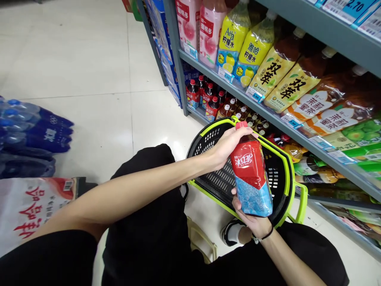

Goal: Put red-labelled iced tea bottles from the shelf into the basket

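Head view: bottle [251, 178] clamped by left fingers [240, 132] at neck, right fingers [237, 203] at base.

Black trousers [143, 222], dark bracelet [268, 234]

Bright, even light puts a soft sheen on the floor [98, 75]; the lower-shelf bottles [213, 107] sit in shadow. The red-and-blue bottle [251, 174] reads clearly; leftmost water packs [38, 129] look stretched, perhaps slightly blurred.
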Tool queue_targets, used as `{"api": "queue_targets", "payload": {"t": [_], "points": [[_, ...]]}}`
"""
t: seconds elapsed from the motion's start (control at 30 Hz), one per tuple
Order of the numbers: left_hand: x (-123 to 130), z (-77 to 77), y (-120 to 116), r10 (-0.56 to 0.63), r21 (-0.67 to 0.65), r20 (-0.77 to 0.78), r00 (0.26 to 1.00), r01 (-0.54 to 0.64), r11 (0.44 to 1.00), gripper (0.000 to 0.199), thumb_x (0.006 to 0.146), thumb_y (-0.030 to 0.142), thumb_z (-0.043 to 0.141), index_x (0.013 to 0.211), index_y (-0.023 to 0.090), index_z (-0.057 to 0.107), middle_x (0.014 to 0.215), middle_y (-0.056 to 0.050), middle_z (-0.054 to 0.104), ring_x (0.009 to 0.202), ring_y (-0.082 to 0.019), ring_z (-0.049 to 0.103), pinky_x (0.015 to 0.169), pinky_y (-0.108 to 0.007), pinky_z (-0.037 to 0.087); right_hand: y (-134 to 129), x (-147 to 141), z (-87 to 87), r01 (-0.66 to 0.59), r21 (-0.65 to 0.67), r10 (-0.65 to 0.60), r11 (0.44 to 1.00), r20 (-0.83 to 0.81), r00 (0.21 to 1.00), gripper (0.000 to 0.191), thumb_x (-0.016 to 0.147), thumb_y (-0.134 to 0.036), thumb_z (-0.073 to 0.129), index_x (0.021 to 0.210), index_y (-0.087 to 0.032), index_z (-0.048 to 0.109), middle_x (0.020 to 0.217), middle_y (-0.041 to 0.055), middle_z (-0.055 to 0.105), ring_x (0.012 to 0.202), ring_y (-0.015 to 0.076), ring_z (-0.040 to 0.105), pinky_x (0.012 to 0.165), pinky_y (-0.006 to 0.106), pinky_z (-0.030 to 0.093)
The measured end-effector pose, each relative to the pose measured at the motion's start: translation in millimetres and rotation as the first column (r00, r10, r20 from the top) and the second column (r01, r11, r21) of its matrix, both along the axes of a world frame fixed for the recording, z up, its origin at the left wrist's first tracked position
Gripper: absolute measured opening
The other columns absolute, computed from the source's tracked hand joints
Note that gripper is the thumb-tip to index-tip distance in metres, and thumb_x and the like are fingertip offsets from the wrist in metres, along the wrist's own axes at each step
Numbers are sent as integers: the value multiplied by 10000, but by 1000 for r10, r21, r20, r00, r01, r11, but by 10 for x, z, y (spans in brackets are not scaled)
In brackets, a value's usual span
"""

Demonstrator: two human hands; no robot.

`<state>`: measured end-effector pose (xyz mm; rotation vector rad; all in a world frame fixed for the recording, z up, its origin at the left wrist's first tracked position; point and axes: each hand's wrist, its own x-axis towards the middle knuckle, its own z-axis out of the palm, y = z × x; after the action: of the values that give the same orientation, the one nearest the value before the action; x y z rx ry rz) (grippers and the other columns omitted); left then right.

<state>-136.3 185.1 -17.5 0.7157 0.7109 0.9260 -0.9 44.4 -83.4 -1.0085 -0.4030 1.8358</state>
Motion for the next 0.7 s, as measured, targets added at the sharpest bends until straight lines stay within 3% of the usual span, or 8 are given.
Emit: {"api": "queue_targets", "payload": {"t": [0.1, 0.2, 0.3, 0.4, 0.5, 0.6, 0.63, 0.7], "points": [[-27, 3, 35, 2, 24, -17, 1000, -1, 1000, 185, 989, 306, 658, 990, 133, 722, 1177, -116, 778, 911, -177, 713, 884, -334, 584, 63, 29, -39, 75, 23, -75, 997, -17, 997, 541, 861, -781, 603, 1003, -297, 799, 894, 71, 784, 656, 260, 698, 522, 371, 548], [-126, 30, 86, -36, 119, -126, 991, 51, 992, 161, 1009, 285, 631, 1035, 144, 706, 1140, -101, 783, 942, -182, 730, 922, -335, 581, 147, 182, -43, 117, -10, -116, 993, 70, 991, 606, 876, -768, 532, 1048, -253, 800, 1001, 118, 803, 925, 341, 770, 721, 459, 628], [-258, 57, 125, -142, 281, -299, 944, 229, 932, 269, 1001, 398, 687, 1091, 145, 710, 1101, -102, 775, 934, -199, 739, 887, -329, 584, 235, 398, -45, 206, 20, -205, 978, 243, 948, 624, 754, -806, 646, 985, -241, 775, 963, 111, 810, 1076, 390, 759, 969, 531, 609], [-326, 13, 164, -206, 375, -377, 903, 352, 857, 462, 909, 526, 815, 1166, 159, 703, 1157, -112, 770, 1004, -225, 743, 891, -337, 598, 304, 537, -37, 249, 21, -236, 968, 406, 883, 773, 812, -855, 497, 1130, -202, 762, 1003, 132, 816, 1158, 411, 741, 1046, 527, 577], [-310, -115, 247, -258, 354, -390, 884, 403, 844, 584, 787, 512, 933, 1188, 157, 698, 1218, -133, 767, 1074, -254, 746, 956, -380, 608, 387, 559, -4, 96, -81, -36, 992, 550, 835, 871, 982, -729, 214, 1370, -105, 681, 1111, 182, 808, 1197, 394, 733, 1044, 490, 570], [-257, -259, 370, -282, 305, -433, 856, 433, 848, 653, 718, 470, 984, 1210, 144, 705, 1236, -151, 767, 1079, -277, 759, 994, -429, 609, 518, 544, 4, -123, -194, 220, 973, 632, 743, 961, 1027, -656, 13, 1454, -44, 619, 1168, 214, 795, 1183, 374, 743, 1010, 451, 575], [-236, -299, 409, -273, 293, -459, 845, 435, 851, 664, 705, 473, 989, 1206, 138, 710, 1230, -156, 769, 1078, -286, 761, 994, -438, 609, 571, 547, -4, -175, -213, 274, 961, 669, 691, 990, 1032, -631, -49, 1455, -32, 617, 1169, 219, 793, 1167, 365, 749, 995, 436, 579], [-186, -368, 466, -235, 301, -519, 822, 433, 850, 651, 699, 501, 981, 1172, 131, 727, 1215, -159, 775, 1087, -296, 760, 997, -438, 607, 679, 586, -22, -249, -246, 342, 937, 792, 505, 1005, 1051, -524, -152, 1440, -26, 630, 1163, 223, 791, 1139, 339, 758, 975, 400, 577]]}}
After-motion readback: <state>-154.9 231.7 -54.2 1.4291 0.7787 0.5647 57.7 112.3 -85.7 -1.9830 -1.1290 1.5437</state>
